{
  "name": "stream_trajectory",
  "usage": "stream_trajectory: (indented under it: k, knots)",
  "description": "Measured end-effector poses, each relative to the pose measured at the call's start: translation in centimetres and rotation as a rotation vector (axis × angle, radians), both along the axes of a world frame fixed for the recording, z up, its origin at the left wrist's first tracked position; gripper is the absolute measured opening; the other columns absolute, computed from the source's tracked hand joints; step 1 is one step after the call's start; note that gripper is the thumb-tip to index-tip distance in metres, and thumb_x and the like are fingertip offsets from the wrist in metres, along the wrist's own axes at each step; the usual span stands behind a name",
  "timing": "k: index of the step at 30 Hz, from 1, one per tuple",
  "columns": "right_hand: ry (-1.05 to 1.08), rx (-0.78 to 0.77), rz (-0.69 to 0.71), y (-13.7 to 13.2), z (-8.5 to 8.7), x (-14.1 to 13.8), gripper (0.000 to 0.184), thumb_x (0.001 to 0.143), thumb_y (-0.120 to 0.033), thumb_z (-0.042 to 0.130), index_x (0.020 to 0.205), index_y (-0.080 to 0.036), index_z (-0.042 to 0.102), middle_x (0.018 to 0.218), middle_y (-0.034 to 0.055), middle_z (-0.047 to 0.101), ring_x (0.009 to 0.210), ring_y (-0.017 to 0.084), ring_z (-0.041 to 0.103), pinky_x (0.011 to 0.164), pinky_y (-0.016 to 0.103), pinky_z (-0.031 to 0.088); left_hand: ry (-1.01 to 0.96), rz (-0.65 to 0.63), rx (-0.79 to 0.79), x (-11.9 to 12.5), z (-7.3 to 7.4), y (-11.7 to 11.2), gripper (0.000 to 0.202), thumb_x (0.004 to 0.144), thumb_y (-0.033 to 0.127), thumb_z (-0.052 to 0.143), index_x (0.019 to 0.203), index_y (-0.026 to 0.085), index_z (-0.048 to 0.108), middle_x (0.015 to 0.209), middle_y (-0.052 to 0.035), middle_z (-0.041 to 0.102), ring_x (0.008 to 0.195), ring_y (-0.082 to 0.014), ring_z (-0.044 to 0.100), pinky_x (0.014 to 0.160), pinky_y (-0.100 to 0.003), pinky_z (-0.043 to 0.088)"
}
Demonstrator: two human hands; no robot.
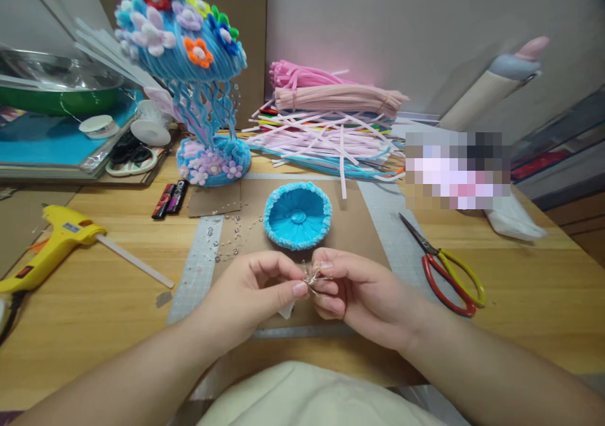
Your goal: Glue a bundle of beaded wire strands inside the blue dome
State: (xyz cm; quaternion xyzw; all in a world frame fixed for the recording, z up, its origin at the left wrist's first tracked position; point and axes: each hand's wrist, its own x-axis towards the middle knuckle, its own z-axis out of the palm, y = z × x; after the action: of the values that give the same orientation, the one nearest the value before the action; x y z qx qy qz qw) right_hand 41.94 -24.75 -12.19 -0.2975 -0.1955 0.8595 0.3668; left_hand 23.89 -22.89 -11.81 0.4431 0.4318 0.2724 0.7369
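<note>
Wooden tabletop [534,300]: carries brown cardboard sheet [357,224]; left hand [262,281], right hand [363,287]: above sheet, each grip pinched closed; blue fuzzy-rimmed bowl [297,215]: on sheet, just beyond hands; thin metallic wire bundle [312,279]: held between both grips

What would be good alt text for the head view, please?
A person's left hand and right hand hold a small bunch of thin wiry strands over brown cardboard. Just beyond sits a blue fluffy-rimmed bowl, with a yellow glue gun at left, scissors at right and a flower-covered blue ornament behind.
</note>
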Motion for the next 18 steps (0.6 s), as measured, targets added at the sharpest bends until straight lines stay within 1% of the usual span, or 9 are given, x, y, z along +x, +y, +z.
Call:
stream_trajectory:
  k: [3, 5, 9, 11, 13, 16, 18]
  knots:
    - [-0.049, 0.022, -0.036, -0.10, 0.03, -0.06, 0.014, 0.081, -0.018, 0.058, 0.070, -0.015, 0.050, 0.060, -0.0038, 0.044, 0.048, 0.006, 0.040, 0.050, 0.021, 0.025, 0.033, -0.010, 0.032, -0.09, -0.14, -0.09, 0.020, 0.067, 0.032, 0.076, 0.072, 0.016, 0.065, 0.069, 0.0003, 0.065, 0.062, -0.0103, 0.053, 0.054, -0.018, 0.041]
    - [-0.100, 0.059, -0.069, -0.21, 0.06, -0.13, 0.013, 0.080, -0.019, 0.061, 0.072, -0.015, 0.052, 0.060, -0.0037, 0.046, 0.049, 0.007, 0.041, 0.050, 0.021, 0.026, 0.068, -0.017, 0.101, -0.15, -0.22, -0.23, 0.020, 0.070, 0.034, 0.073, 0.073, 0.016, 0.065, 0.068, 0.0003, 0.064, 0.062, -0.0101, 0.052, 0.055, -0.019, 0.040]
    - [-0.203, 0.162, -0.100, -0.47, 0.28, -0.28, 0.016, 0.079, -0.024, 0.065, 0.072, -0.015, 0.053, 0.059, -0.0032, 0.048, 0.052, 0.007, 0.042, 0.050, 0.019, 0.029, 0.171, 0.000, 0.245, -0.25, -0.09, -0.54, 0.019, 0.075, 0.035, 0.068, 0.072, 0.017, 0.063, 0.063, 0.0012, 0.059, 0.059, -0.0101, 0.047, 0.053, -0.021, 0.034]
    - [-0.250, 0.205, -0.102, -0.53, 0.39, -0.29, 0.017, 0.079, -0.025, 0.066, 0.073, -0.015, 0.054, 0.060, -0.0029, 0.050, 0.053, 0.008, 0.043, 0.050, 0.019, 0.032, 0.184, -0.002, 0.247, -0.29, 0.08, -0.55, 0.020, 0.076, 0.035, 0.067, 0.072, 0.017, 0.062, 0.063, 0.0014, 0.057, 0.057, -0.0098, 0.045, 0.051, -0.021, 0.033]
    - [-0.277, 0.243, -0.102, -0.55, 0.44, -0.21, 0.018, 0.079, -0.027, 0.068, 0.073, -0.015, 0.055, 0.061, -0.0027, 0.052, 0.055, 0.008, 0.044, 0.052, 0.019, 0.035, 0.170, -0.013, 0.213, -0.35, 0.17, -0.45, 0.020, 0.076, 0.036, 0.066, 0.072, 0.017, 0.060, 0.062, 0.0014, 0.057, 0.056, -0.0099, 0.045, 0.051, -0.021, 0.033]
    - [-0.289, 0.294, -0.092, -0.52, 0.40, 0.00, 0.018, 0.080, -0.028, 0.068, 0.076, -0.015, 0.056, 0.063, -0.0021, 0.055, 0.056, 0.008, 0.046, 0.053, 0.019, 0.037, 0.137, -0.024, 0.181, -0.49, 0.08, -0.32, 0.020, 0.076, 0.035, 0.065, 0.072, 0.017, 0.058, 0.064, 0.0003, 0.059, 0.059, -0.0118, 0.050, 0.053, -0.023, 0.036]
    - [-0.290, 0.337, -0.085, -0.49, 0.37, 0.15, 0.017, 0.082, -0.029, 0.067, 0.078, -0.015, 0.058, 0.064, -0.0015, 0.056, 0.057, 0.009, 0.047, 0.054, 0.019, 0.038, 0.135, -0.029, 0.202, -0.59, -0.04, -0.39, 0.018, 0.076, 0.034, 0.064, 0.072, 0.017, 0.057, 0.066, -0.0002, 0.060, 0.061, -0.0128, 0.052, 0.055, -0.024, 0.037]
